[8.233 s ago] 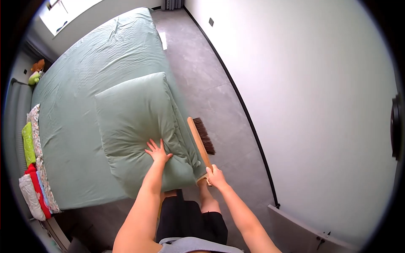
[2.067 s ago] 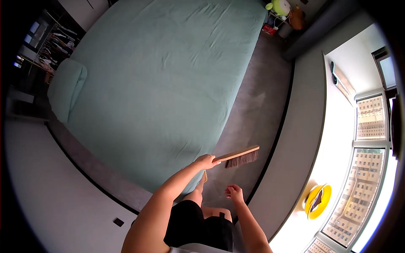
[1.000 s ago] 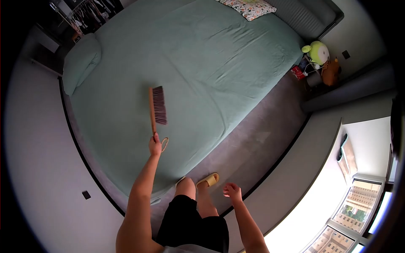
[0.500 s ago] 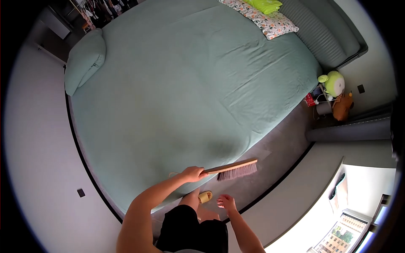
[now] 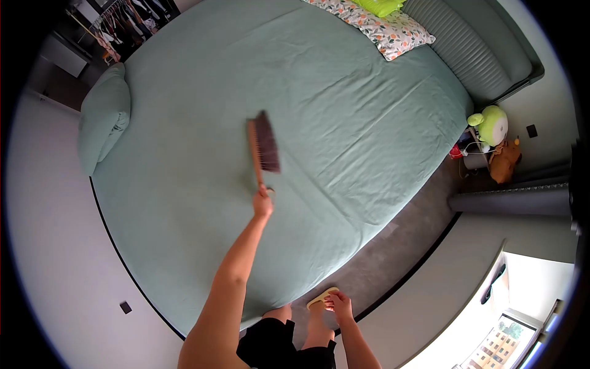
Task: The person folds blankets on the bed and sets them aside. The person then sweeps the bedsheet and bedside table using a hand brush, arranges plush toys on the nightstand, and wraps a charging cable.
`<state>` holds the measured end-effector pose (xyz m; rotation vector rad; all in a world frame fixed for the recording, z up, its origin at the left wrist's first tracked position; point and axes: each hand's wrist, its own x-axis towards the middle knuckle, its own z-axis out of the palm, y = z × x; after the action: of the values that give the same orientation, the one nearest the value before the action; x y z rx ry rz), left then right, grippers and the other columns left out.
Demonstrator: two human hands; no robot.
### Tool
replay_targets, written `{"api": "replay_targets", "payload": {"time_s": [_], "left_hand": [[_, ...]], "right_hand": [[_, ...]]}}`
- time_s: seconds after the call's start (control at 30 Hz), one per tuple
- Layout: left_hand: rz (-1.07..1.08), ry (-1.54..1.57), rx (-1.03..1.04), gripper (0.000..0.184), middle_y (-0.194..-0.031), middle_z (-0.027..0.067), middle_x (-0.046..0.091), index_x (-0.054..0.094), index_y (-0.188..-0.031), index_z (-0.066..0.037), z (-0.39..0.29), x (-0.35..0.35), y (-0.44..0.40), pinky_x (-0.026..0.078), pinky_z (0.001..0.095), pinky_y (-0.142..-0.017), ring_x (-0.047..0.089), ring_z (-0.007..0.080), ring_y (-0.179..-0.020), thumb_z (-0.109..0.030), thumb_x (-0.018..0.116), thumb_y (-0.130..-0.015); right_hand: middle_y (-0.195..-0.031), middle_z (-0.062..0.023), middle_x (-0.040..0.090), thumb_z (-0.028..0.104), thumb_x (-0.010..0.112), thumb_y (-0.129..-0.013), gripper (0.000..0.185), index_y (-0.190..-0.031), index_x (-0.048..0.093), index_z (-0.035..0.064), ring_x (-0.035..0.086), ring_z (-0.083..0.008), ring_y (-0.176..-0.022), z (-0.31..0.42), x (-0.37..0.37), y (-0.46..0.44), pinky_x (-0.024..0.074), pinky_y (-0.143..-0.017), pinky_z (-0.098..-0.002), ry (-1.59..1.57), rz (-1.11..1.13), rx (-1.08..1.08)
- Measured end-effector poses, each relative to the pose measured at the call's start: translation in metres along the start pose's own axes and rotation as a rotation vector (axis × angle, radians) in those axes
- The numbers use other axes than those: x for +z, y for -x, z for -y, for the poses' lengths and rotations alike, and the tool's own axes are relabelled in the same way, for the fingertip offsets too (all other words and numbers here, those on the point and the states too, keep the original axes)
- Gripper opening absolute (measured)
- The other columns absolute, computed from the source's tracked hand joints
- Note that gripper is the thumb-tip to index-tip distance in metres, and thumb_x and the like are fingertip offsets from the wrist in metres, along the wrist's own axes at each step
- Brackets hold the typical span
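My left hand [image 5: 263,202] grips the handle of a wooden brush [image 5: 255,147] with dark bristles, stretched out over the middle of the bed. The bristles face right, slightly blurred by motion. Beneath it lies a wrinkled green sheet [image 5: 203,160] that covers the bed. Close to my body, beyond the bed's near edge, my right hand [image 5: 339,305] hangs above the floor and beside a yellow slipper [image 5: 322,297]; its fingers are curled in, and nothing shows in them. A folded green quilt [image 5: 106,117] rests on the bed's far left corner.
Patterned pillows [image 5: 393,37] and a green cloth [image 5: 381,6] lie by the grey headboard [image 5: 467,46]. Plush toys [image 5: 493,125] sit on a bedside stand, near a grey curtain [image 5: 516,202]. A window [image 5: 501,344] is at lower right, clothes [image 5: 129,24] hang at upper left.
The brush, first in my right hand, is now in my left, which was pressing the folded quilt. Since the last frame it has swung from the bed's near edge forward over the sheet.
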<state>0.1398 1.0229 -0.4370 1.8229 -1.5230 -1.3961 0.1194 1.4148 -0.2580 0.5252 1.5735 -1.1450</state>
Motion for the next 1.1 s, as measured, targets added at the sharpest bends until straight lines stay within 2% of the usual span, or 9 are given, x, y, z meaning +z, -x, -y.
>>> {"api": "replay_targets", "payload": {"time_s": [0.13,0.23,0.37,0.47,0.73,0.83,0.93,1.03,1.1], "left_hand": [[1.042,-0.635,0.389,0.053,-0.074,0.0199,0.059,0.06,-0.087,-0.004,-0.007,0.035,0.194,0.043,0.0457,-0.065,0.057,0.0368,-0.07,-0.049,0.033,-0.086],[1.178,-0.731,0.492,0.05,-0.073,0.0196,0.059,0.057,-0.083,-0.002,-0.028,0.018,0.236,0.044,0.0442,-0.065,0.057,0.0358,-0.071,-0.048,0.036,-0.085],[0.484,-0.425,0.359,0.044,-0.062,0.0171,0.057,0.053,-0.077,-0.003,-0.039,-0.035,0.174,0.042,0.045,-0.051,0.055,0.0366,-0.058,-0.043,0.038,-0.087],[-0.003,-0.162,0.134,0.049,-0.051,0.0059,0.043,0.046,-0.071,0.0,-0.047,-0.094,0.081,0.038,0.0334,-0.039,0.041,0.0167,-0.042,-0.045,0.036,-0.088],[-0.506,0.486,-0.624,0.062,-0.04,0.0027,0.03,0.028,-0.047,-0.011,-0.122,-0.091,-0.014,0.019,0.0273,-0.028,0.027,0.0161,-0.029,-0.062,0.024,-0.082],[0.003,0.361,-0.3,0.058,-0.04,0.0017,0.034,0.038,-0.051,-0.01,-0.11,0.074,0.028,0.026,0.0302,-0.03,0.037,0.0163,-0.031,-0.053,0.025,-0.087],[0.524,-0.222,0.052,0.056,-0.068,0.0211,0.058,0.056,-0.072,-0.001,-0.088,0.239,0.155,0.042,0.0461,-0.057,0.056,0.0389,-0.069,-0.047,0.029,-0.088],[1.158,-0.77,0.357,0.056,-0.075,0.0161,0.061,0.06,-0.077,-0.002,-0.176,0.273,0.25,0.045,0.0422,-0.066,0.058,0.0345,-0.073,-0.052,0.035,-0.084],[1.143,-0.815,0.619,0.054,-0.071,0.0159,0.06,0.059,-0.078,-0.001,-0.184,0.277,0.269,0.046,0.0423,-0.062,0.059,0.0332,-0.069,-0.052,0.039,-0.083]], "right_hand": [[-0.074,-0.0074,0.059,0.009,0.048,-0.082,0.014,-0.092,0.055,0.0021,0.057,-0.0137,-0.06,0.009,0.0,-0.004,0.0487,-0.054,-0.0253,0.069,-0.007,0.027],[-0.074,-0.007,0.059,0.01,0.049,-0.082,0.014,-0.092,0.056,0.0022,0.057,-0.0136,-0.06,0.02,0.001,-0.012,0.0485,-0.053,-0.0251,0.091,0.042,-0.008],[-0.077,-0.0063,0.06,0.016,0.052,-0.083,0.016,-0.092,0.056,0.0035,0.057,-0.0124,-0.063,0.042,0.005,-0.031,0.0482,-0.054,-0.0248,0.186,0.082,-0.025],[-0.078,-0.0054,0.06,0.018,0.052,-0.083,0.018,-0.095,0.057,0.0049,0.058,-0.0124,-0.064,0.054,0.006,-0.046,0.0484,-0.055,-0.0246,0.24,0.147,-0.013],[-0.079,-0.0047,0.06,0.017,0.051,-0.083,0.02,-0.098,0.056,0.0044,0.058,-0.0119,-0.068,0.094,-0.037,-0.057,0.0484,-0.058,-0.0245,0.279,0.257,0.047],[-0.08,-0.0052,0.06,0.016,0.051,-0.083,0.019,-0.097,0.055,0.0039,0.058,-0.0125,-0.068,0.124,-0.089,-0.059,0.0485,-0.058,-0.0249,0.307,0.224,0.066],[-0.079,-0.0063,0.06,0.016,0.05,-0.083,0.018,-0.095,0.056,0.0037,0.058,-0.0134,-0.067,0.158,-0.146,-0.063,0.0487,-0.058,-0.0254,0.323,0.156,0.045],[-0.078,-0.007,0.06,0.016,0.051,-0.083,0.017,-0.094,0.056,0.0041,0.058,-0.0135,-0.066,0.194,-0.196,-0.082,0.0488,-0.057,-0.0258,0.339,0.097,-0.005],[-0.077,-0.0073,0.06,0.016,0.051,-0.083,0.017,-0.093,0.056,0.0042,0.058,-0.0139,-0.066,0.219,-0.217,-0.093,0.0489,-0.056,-0.026,0.36,0.089,-0.06]]}}
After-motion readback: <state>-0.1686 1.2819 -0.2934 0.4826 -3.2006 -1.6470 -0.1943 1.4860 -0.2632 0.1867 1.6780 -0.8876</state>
